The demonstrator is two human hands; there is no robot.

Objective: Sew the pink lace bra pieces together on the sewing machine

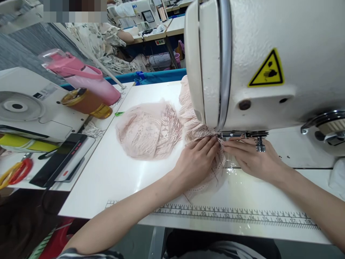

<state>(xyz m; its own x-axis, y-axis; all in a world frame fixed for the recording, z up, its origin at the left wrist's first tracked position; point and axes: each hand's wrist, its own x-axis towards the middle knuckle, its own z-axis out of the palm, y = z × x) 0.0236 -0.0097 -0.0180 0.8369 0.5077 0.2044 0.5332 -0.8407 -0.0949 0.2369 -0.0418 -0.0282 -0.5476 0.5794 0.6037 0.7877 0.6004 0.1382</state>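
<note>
Pale pink lace fabric lies gathered under the head of a white sewing machine, and its scalloped edge runs down between my hands. My left hand is closed over the lace just left of the presser foot, fingers together and bent onto the cloth. From the right, my right hand holds the lace edge beside a metal seam guide; its thumb is hidden. The needle is out of sight behind the machine head. Left of my hands rests a separate bundle of pink lace pieces with loose threads.
A ruler strip lines the table's front edge. To the left are a pink bottle, an amber cup, a black-and-white device and scissors. Beyond the blue-edged table, a person in a patterned sleeve sits near another sewing machine.
</note>
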